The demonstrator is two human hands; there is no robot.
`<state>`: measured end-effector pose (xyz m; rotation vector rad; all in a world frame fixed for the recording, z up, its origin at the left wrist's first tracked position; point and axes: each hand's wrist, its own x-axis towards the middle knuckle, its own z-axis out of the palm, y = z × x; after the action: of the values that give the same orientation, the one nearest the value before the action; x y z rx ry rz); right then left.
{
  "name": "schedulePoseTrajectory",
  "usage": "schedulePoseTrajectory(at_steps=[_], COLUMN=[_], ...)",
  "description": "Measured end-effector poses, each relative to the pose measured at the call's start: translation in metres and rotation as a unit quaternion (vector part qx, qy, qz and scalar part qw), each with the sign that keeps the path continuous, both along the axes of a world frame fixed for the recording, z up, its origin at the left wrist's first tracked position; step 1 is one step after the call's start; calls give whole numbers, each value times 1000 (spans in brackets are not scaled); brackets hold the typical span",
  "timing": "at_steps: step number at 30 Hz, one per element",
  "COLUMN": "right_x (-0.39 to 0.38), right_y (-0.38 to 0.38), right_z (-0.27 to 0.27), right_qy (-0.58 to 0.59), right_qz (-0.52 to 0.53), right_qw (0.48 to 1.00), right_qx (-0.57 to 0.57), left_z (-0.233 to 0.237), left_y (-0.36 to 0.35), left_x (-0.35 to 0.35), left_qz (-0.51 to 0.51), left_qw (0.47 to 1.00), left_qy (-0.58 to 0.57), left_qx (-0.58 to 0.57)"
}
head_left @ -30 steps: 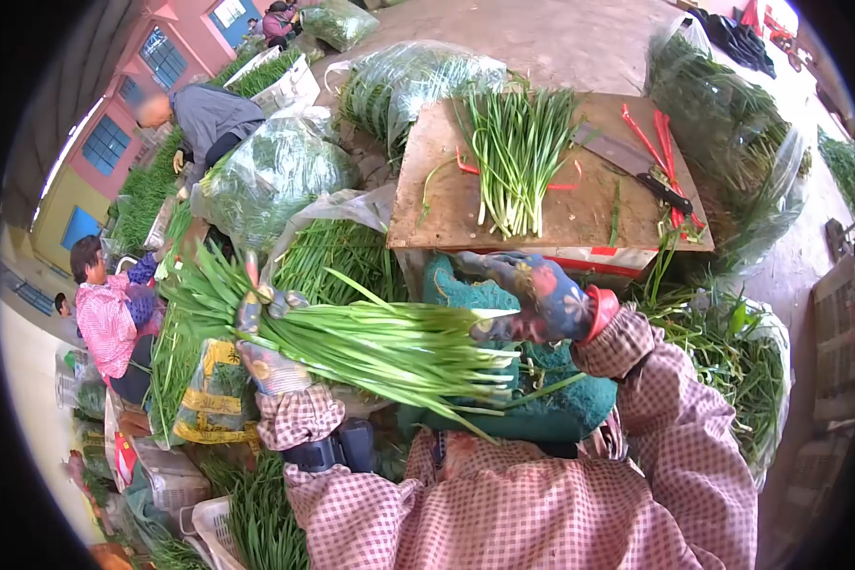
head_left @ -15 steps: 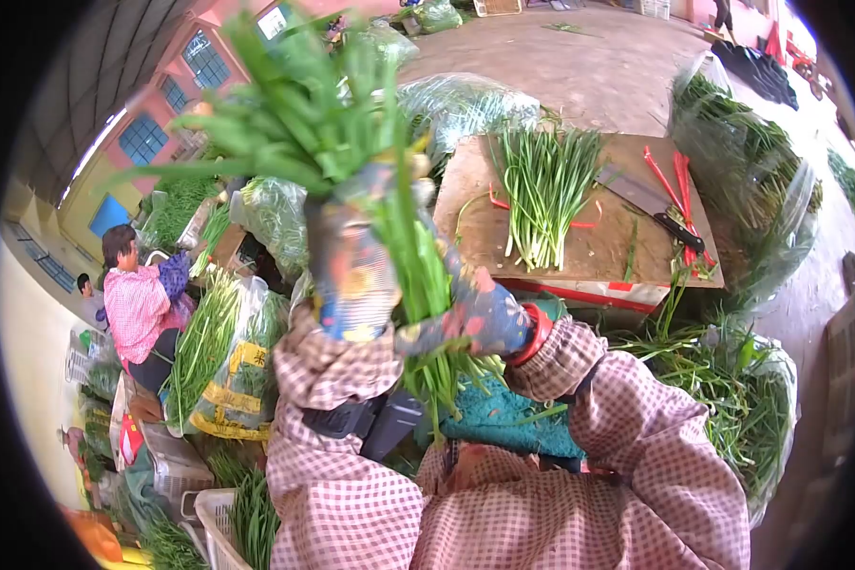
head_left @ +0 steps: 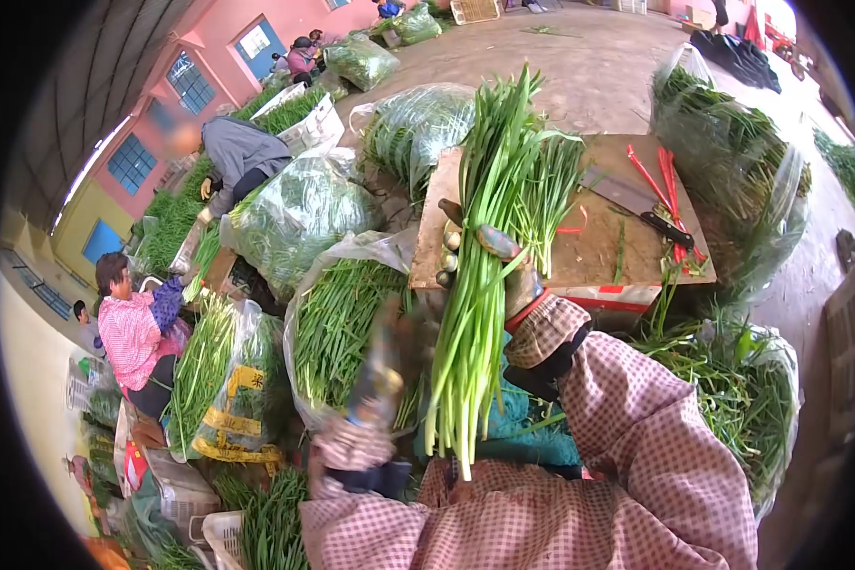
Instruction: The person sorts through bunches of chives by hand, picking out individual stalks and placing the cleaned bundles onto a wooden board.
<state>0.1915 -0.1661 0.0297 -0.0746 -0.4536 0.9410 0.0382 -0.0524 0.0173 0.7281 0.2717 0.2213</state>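
Note:
A long bunch of garlic chives (head_left: 480, 285) stands nearly upright in front of me, leaves up and pale stalk ends down. My right hand (head_left: 503, 249), in a patterned glove, is closed round its middle. My left hand (head_left: 382, 356), also gloved, is lower left of the bunch and apart from it; motion smears its fingers. Behind the held bunch, another pile of chives (head_left: 548, 195) lies on a wooden board (head_left: 589, 256). A broad knife (head_left: 627, 197) with a black handle rests there, beside red ties (head_left: 670, 190).
Plastic bags of greens stand around: one by my left hand (head_left: 342, 323), one at the board's right (head_left: 731, 152), one at lower right (head_left: 750, 399). A person in a pink checked top (head_left: 133, 328) and another in grey (head_left: 242, 152) work at left. A white crate (head_left: 223, 537) is at lower left.
The chives have swung from upper left, tilted, to upright before the board. My left hand has come off them and dropped down. My right hand has risen with the bunch.

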Motion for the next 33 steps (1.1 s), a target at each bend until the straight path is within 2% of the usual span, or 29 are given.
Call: schedulePoseTrajectory(at_steps=[2,5,8,10,12,14,16,17,18,19,20,21,22,23,24,25,26,28,29,30,31,32,33], right_x=[-3,-6,-10,-3,2,12,23,36,20,24,28,10,-10,-21,-32,-37,-35,-29,-27,-22,-19,-17,-16], right_y=[3,7,5,13,19,33,39,50,25,22,24,12,-2,-1,4,12,11,8,10,12,14,15,14], right_z=[-5,-3,5,3,4,-2,-8,-39,-28,-49,-68,-56,-46,-55,-66,-85,-84,-79,-82,-95,-113,-128,-123], right_qy=[3,-37,-52,-44,-102,-147,-145,-204,-163,-181,-200,-181,-156,-154,-150,-127,-121,-100,-58,-55,-49,-43,-25], right_qz=[0,-98,-126,-117,-124,-137,-83,-185,-137,-121,-105,-77,-51,-58,-66,-97,-102,-78,-75,-76,-91,-105,-94], right_qw=[998,983,977,979,957,945,957,934,959,963,965,957,940,943,946,939,939,910,930,929,929,930,925], right_qx=[-61,-149,-162,-158,-243,-257,-238,-228,-185,-158,-132,-216,-298,-289,-280,-304,-304,-394,-355,-358,-355,-350,-368], left_z=[-39,-79,-101,-106,-105,-95,-79,-67,-48,-45,-48,-54,-68,-89,-77,-70,-74,-119,-133,-147,-142,-137,-103], left_y=[-12,-20,-21,-20,-18,-11,-5,-4,-2,5,13,20,32,41,34,13,15,24,32,41,41,38,28], left_x=[0,-1,-1,2,5,8,11,14,19,27,37,48,60,76,87,90,97,110,110,107,103,99,94], left_qz=[-25,-60,-85,-100,-114,-122,-98,-77,-22,-18,-5,7,-9,34,75,80,101,89,86,81,76,76,57], left_qw=[999,995,993,990,987,982,993,992,993,993,990,983,982,973,933,945,875,912,913,944,966,966,963], left_qy=[24,60,85,95,105,117,64,-24,-41,-44,-106,-168,-169,-66,39,95,169,184,184,105,27,30,66], left_qx=[-35,-44,-17,9,43,81,28,-100,111,113,93,72,84,220,350,303,442,354,354,303,246,243,256])
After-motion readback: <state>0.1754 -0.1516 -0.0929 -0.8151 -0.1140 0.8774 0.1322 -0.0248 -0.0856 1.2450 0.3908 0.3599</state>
